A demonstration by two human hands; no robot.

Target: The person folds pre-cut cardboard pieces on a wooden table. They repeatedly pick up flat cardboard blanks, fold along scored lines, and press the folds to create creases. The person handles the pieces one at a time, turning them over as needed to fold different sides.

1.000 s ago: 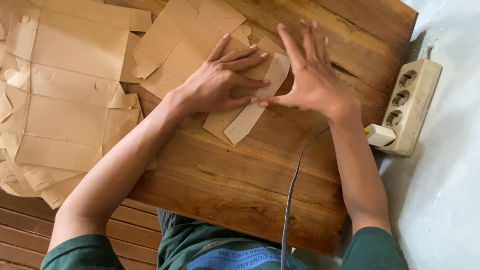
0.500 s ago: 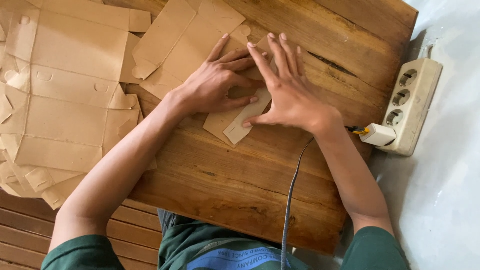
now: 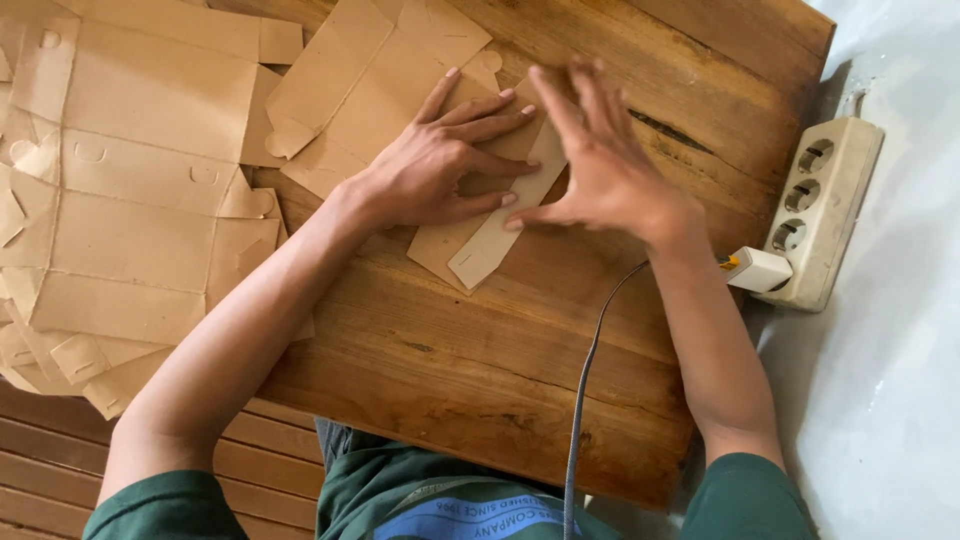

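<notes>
A flat brown cardboard box blank [image 3: 375, 70] lies near the back of a wooden table [image 3: 480, 370]. My left hand [image 3: 440, 160] presses flat on it, fingers spread toward the right. A narrow folded flap [image 3: 490, 240] of the blank sticks out below my hands, its paler inner side up. My right hand [image 3: 605, 165] rests flat on the upper part of that flap, fingers pointing away from me, thumb touching the flap next to my left fingertips. Neither hand grips anything.
A pile of unfolded brown cardboard blanks [image 3: 130, 190] covers the table's left side. A beige power strip [image 3: 820, 205] with a white plug [image 3: 757, 270] lies on the pale floor at right. A grey cable [image 3: 582, 400] runs across the table toward me.
My right hand slid left onto the flap, then back a little to the right. My left hand and the blank stayed in place.
</notes>
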